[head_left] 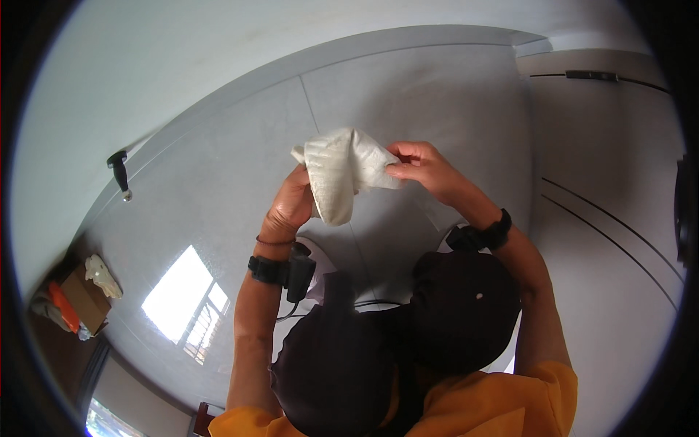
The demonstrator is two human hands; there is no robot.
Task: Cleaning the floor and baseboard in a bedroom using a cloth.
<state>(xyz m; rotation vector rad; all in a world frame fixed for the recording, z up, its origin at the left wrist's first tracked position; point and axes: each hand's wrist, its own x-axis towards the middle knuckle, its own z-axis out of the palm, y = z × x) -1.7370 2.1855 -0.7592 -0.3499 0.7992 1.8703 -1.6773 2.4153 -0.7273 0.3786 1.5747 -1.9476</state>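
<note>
Above the grey floor, in front of my knees, both hands hold an off-white soft item (pixel 332 175). It has a long, rounded flap hanging down and a folded, creased part reaching to the right. Whether it is a shoe or a folded cloth I cannot tell. My left hand (pixel 294 197) grips its left side from behind, and most of those fingers are hidden. Its right corner is pinched between the thumb and fingers of my right hand (pixel 422 169).
Grey tiles (pixel 240 131) run to the wall. A small black-handled object (pixel 118 171) is by the wall at left. At lower left, an off-white shoe (pixel 103 276) lies beside a cardboard box (pixel 86 298) and an orange item (pixel 63 306). Light cabinet fronts (pixel 597 146) stand at right.
</note>
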